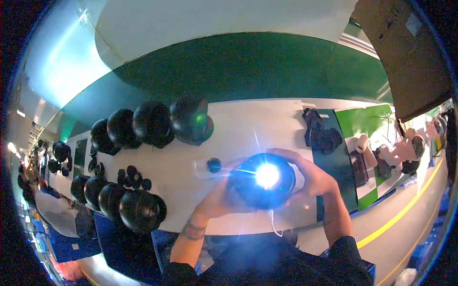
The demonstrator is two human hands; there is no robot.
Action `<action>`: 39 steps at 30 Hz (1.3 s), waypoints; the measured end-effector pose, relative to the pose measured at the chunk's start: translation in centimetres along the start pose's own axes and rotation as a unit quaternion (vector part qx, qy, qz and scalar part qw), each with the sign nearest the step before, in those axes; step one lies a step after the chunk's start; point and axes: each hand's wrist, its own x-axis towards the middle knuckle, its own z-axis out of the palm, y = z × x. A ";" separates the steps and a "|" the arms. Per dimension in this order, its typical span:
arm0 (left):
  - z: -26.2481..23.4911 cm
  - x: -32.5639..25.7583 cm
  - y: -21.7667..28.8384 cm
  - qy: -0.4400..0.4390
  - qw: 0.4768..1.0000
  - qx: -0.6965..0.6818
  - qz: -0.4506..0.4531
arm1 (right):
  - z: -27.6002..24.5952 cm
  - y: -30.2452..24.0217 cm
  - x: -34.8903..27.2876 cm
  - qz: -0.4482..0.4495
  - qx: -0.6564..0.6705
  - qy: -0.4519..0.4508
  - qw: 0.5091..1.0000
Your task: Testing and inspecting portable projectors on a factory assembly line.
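Nearby, black domes (152, 123) beside hands (267, 183)

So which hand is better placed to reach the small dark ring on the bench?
Probably the left hand. It cups the lit black dome on the side nearest the ring; the right hand grips the far side, away from it.

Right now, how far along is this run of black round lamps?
Two rows of black round units sit on the white bench: back row, front row. Whether they're finished can't be told. Left hand and right hand hold one lit lamp. Small black parts lie loose.
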 end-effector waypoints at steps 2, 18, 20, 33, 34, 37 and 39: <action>0.3 -0.2 0.6 -0.016 0.993 -0.107 -0.052 | -0.2 -0.4 0.3 -0.012 -0.002 -0.018 1.000; -0.7 -0.3 -1.2 0.031 0.999 0.031 -0.032 | -0.1 -0.2 0.2 0.011 0.010 0.037 0.999; -1.2 -0.3 -1.2 0.018 0.997 0.038 -0.069 | -0.2 -0.3 0.3 0.014 0.003 0.034 0.999; -0.9 -0.3 -1.0 0.030 0.995 0.049 -0.082 | -0.3 0.5 0.4 0.001 0.002 0.032 0.999; -0.9 -0.4 -1.0 0.032 0.995 0.048 -0.082 | -0.2 0.5 0.4 0.001 0.003 0.031 1.000; -0.7 -0.4 -0.9 0.034 0.995 0.036 -0.086 | -0.3 0.5 0.3 -0.003 0.003 0.033 0.999; -0.5 -0.3 -0.8 0.034 0.995 0.026 -0.090 | -0.4 0.4 0.2 -0.003 -0.003 0.036 0.999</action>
